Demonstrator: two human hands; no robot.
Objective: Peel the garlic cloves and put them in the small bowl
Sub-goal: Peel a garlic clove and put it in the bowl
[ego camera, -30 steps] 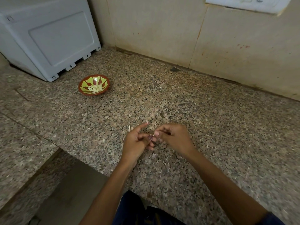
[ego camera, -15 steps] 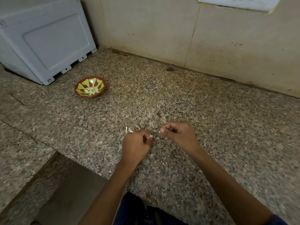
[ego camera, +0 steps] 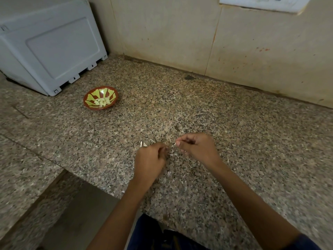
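we judged the main risk to be loss of the clove on the way to the small bowl (ego camera: pixel 100 98), which stood well apart from the hands, far to the left near the grey appliance (ego camera: pixel 52 49); a small, slippery clove carried that far could drop onto the speckled counter (ego camera: pixel 234 123) and be hard to find among the scraps. a lesser risk was skin carried into the bowl along with it, where peeled cloves (ego camera: pixel 102 101) already lay in a pale heap. the left hand (ego camera: pixel 150 159) was curled with its fingertips closed on something we took to be the garlic clove, though the clove itself was hidden. the right hand (ego camera: pixel 195 147) pinched a pale sliver of skin (ego camera: pixel 173 145) just beside the left fingertips.

the counter was mottled granite with a step down at the left. beige wall tiles (ego camera: pixel 180 33) rose behind it, stained with reddish flecks. loose skin scraps (ego camera: pixel 143 144) lay near the hands.
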